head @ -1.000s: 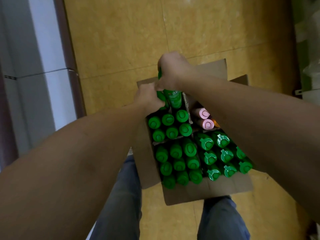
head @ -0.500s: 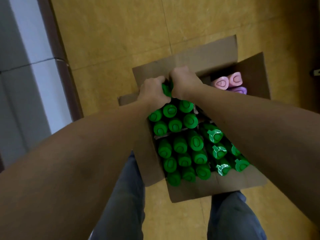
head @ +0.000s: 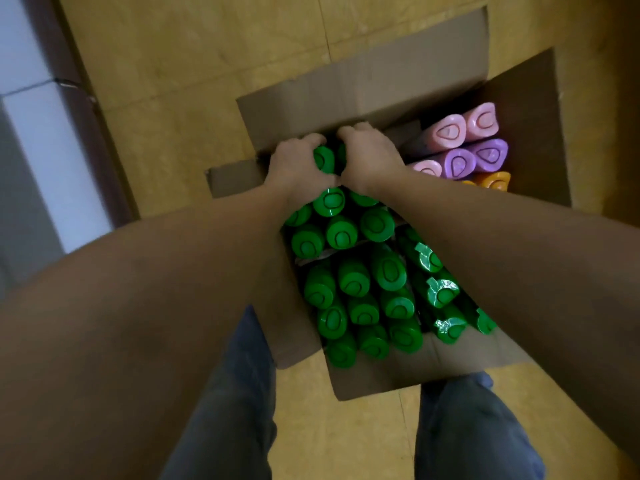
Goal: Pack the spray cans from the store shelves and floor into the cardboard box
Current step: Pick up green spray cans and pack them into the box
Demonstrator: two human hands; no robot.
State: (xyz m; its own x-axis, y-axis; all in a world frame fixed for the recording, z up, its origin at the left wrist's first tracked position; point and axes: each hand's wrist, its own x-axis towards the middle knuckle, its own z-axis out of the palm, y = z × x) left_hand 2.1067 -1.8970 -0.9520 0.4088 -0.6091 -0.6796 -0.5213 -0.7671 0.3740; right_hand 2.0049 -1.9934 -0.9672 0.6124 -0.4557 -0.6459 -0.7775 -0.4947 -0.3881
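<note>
Head view: green cans [head: 325,159], a second ago held above the cardboard box [head: 374,379], now sit low in its far-left corner, left hand [head: 298,164] and right hand [head: 369,155] both clenched round them; row looks nearly seated.

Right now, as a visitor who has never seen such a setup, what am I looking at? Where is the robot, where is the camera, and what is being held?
There is no robot here. A person works with two bare hands, and the single camera sits on their head, looking down past their arms and jeans. On the yellow floor stands an open cardboard box, packed with green spray cans, plus pink cans, purple cans and orange cans at the far right. The left hand has its grip round a green can in the far row. The right hand curls over a second green can beside it, mostly hidden.
</note>
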